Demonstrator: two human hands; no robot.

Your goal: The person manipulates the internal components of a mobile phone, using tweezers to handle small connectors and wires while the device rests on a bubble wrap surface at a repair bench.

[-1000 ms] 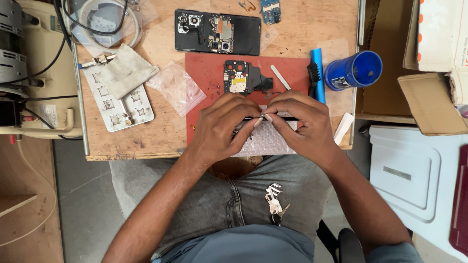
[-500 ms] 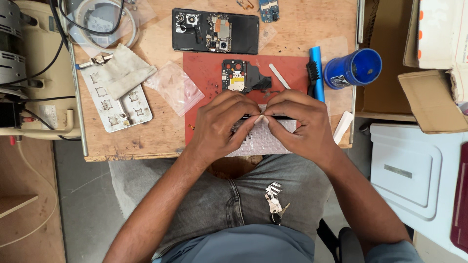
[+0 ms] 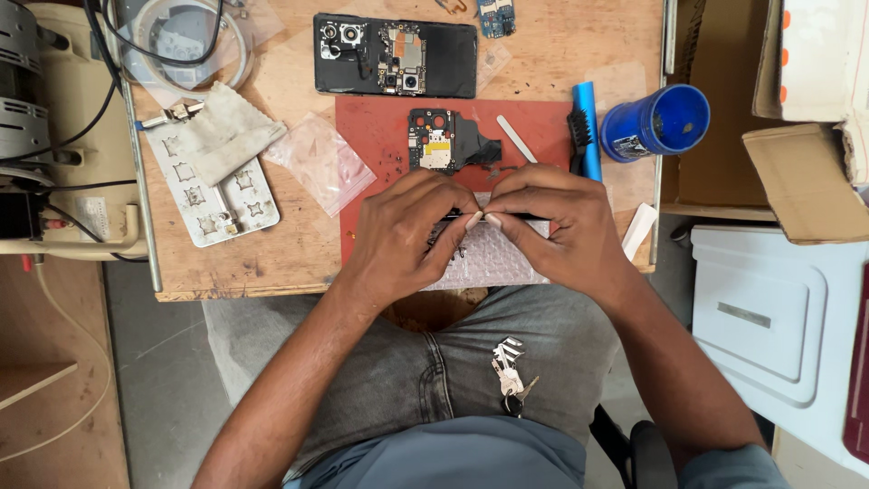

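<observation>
Both hands meet over the near edge of the red mat [image 3: 371, 145], pinching one thin dark part [image 3: 450, 216] between them: the left hand [image 3: 407, 231] grips it with curled fingers and its thumb tip touches the thumb of the right hand [image 3: 552, 231], which closes on the same piece from the 3 o'clock side. What the part is cannot be told; it is mostly hidden by the fingers. Under the hands lies a sheet of bubble wrap [image 3: 493, 263], overhanging the table's front edge [image 3: 244, 292]. At 12 o'clock from the hands sits a small circuit board [image 3: 434, 143], and beyond it an opened black phone [image 3: 396, 55]. A clear plastic bag [image 3: 319, 161] lies at 10 o'clock, just off the mat. At 1 o'clock stand a blue brush [image 3: 585, 127] and a blue cup [image 3: 659, 122] near the table's right edge. A brown cardboard box [image 3: 801, 181] sits at 3 o'clock, off the table. Bare wood shows between bag and front edge.
</observation>
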